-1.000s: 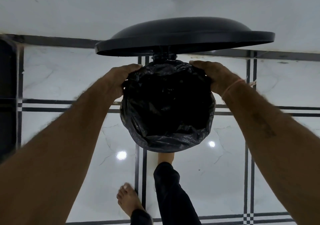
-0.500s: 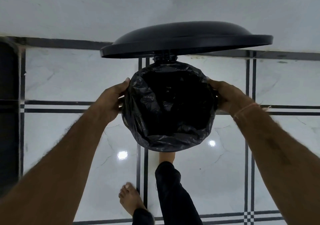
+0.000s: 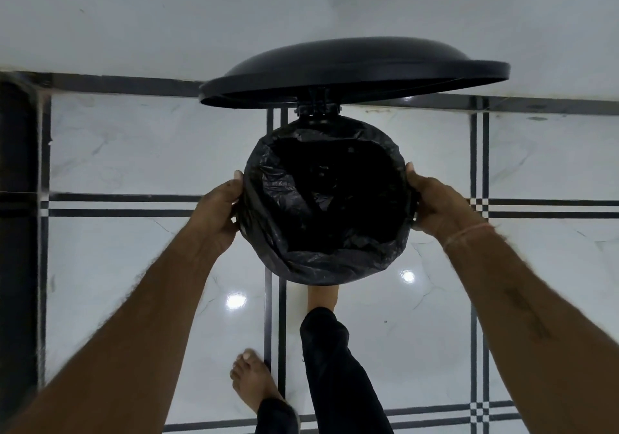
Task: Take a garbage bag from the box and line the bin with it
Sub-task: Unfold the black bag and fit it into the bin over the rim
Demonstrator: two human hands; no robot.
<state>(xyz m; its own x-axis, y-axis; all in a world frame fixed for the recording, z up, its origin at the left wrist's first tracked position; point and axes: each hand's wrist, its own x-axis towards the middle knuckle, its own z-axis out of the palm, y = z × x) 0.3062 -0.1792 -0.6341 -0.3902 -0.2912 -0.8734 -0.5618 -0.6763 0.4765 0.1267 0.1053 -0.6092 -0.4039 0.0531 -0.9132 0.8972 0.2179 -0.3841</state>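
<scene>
A round black pedal bin stands on the floor below me, its lid point(image 3: 355, 72) raised toward the wall. A crinkled black garbage bag point(image 3: 288, 199) lines the inside, and its edge is folded out over the rim all round. My left hand point(image 3: 217, 209) presses the folded bag against the bin's left side. My right hand point(image 3: 435, 206) does the same on the right side. The bin's own wall is hidden under the bag. The garbage bag box is not in view.
White marble floor with black inlay lines point(image 3: 134, 204) spreads around the bin. A white wall rises behind the lid. A dark vertical edge point(image 3: 16, 199) runs down the far left. My right foot point(image 3: 323, 298) is under the bin's front, my left foot point(image 3: 254, 380) stands nearer.
Both hands slid from the back of the rim down along the bin's sides, smoothing the bag's folded edge. The lid stays raised.
</scene>
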